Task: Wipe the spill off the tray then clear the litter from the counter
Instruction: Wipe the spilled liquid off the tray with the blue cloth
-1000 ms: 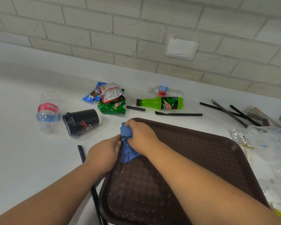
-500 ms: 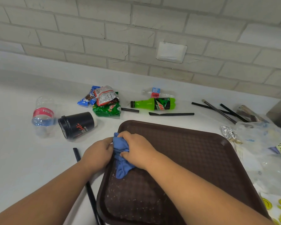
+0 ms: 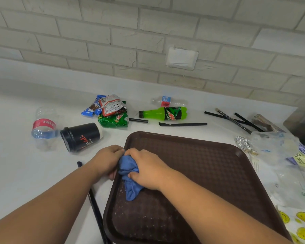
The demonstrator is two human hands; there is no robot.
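Clutches bunched blue cloth (image 3: 128,175) in right hand (image 3: 148,169) to scrub the tray (image 3: 201,164). Curls left hand (image 3: 106,161) round its rim, likely steadying.

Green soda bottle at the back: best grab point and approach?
Judging by its pose, take the green bottle round the labelled body, coming from above. It lies on its side, cap pointing left, so the round body is exposed on top; a clear bottle close behind and a black straw in front crowd the sides.

The cup (image 3: 81,136) lies on the counter (image 3: 21,173) left of the tray (image 3: 210,166) (bottles (image 3: 163,113) behind it).
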